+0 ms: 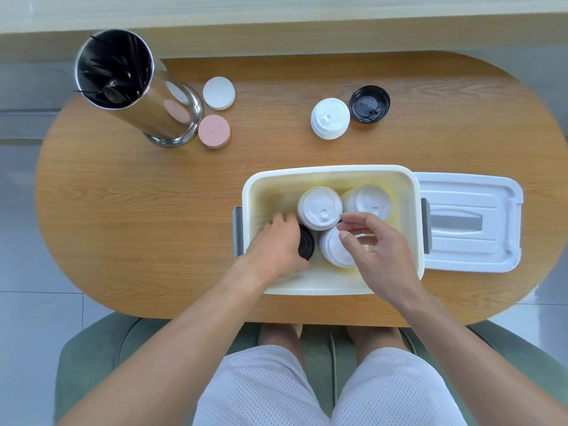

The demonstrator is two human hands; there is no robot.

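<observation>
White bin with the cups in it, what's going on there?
A seated person has both hands in the white bin on the wooden table. The left hand grips a black-lidded cup at the bin's near left; the right hand curves over a white-lidded cup beside it, though contact is unclear. Behind them stand two more white-lidded cups. The bin's lid lies on the table to the right, and two further cups wait beyond the bin.

Before me: matt wood-grain surface (138, 216), smooth white plastic box (325, 172), mirror-bright steel canister (172, 115), matt plastic cup lids (319, 207).
</observation>
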